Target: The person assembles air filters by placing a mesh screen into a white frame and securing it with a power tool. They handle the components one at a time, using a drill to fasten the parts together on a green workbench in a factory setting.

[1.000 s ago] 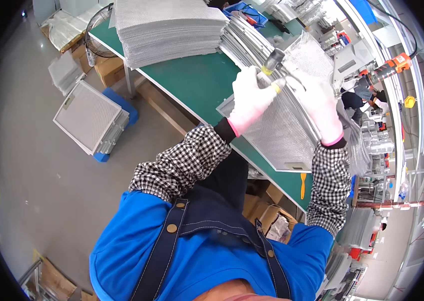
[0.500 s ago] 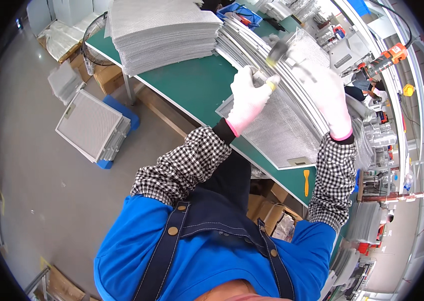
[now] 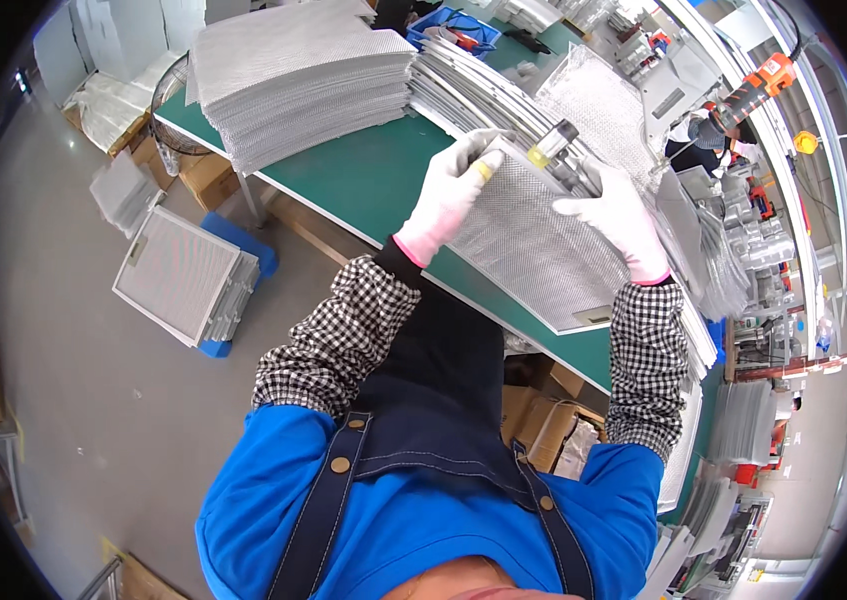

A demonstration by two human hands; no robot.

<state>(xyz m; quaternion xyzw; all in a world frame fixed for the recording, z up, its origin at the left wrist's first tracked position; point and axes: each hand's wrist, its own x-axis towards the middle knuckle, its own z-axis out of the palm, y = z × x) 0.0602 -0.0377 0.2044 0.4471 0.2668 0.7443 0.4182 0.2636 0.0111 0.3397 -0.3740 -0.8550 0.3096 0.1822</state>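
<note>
Seemingly for steadiness, my left hand (image 3: pixel 450 190) pinches the mesh panel (image 3: pixel 528 235) at a corner. My right hand (image 3: pixel 619 216) grips the hammer (image 3: pixel 552 145).

The handle of the mallet with a dark-and-yellow cylindrical head (image 3: pixel 551 147) is largely hidden by the right white-gloved hand (image 3: pixel 619 216). The left white-gloved hand (image 3: pixel 443 192) covers the upper corner of the rectangular silver mesh panel (image 3: pixel 528 235). A dark-clothed co-worker (image 3: pixel 696 158) is too small to detail.
</note>
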